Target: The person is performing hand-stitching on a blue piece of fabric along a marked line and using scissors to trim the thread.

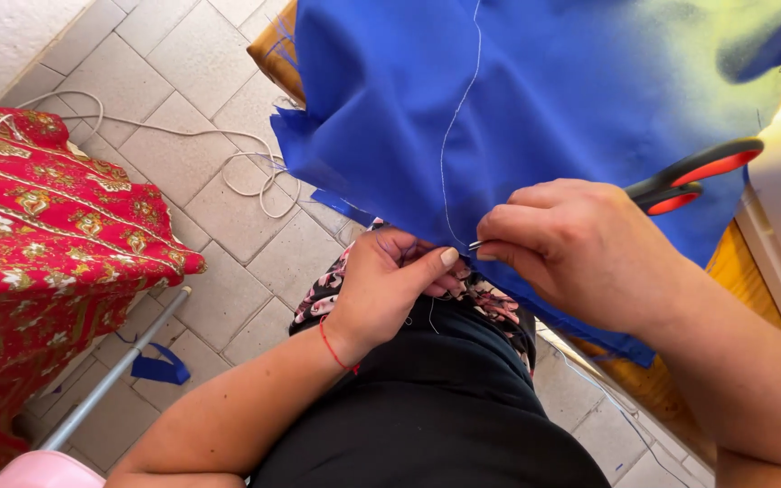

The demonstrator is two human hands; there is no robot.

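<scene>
blue cloth (544, 99) – left hand (381, 289) pinching its near edge, right hand (580, 248) pinching a needle (475, 244); scissors (693, 176) far right, red patterned fabric (38, 244) left.

Blue cloth (544, 99), red-and-black scissors (693, 176), a red cloth (38, 235) (gold floral pattern), pale grey floor tiles (183, 163).

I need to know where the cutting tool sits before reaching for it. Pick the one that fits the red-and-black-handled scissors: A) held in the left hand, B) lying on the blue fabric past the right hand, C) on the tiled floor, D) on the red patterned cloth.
B: the red-and-black-handled scissors lie on the blue fabric, just beyond the right hand.
</scene>
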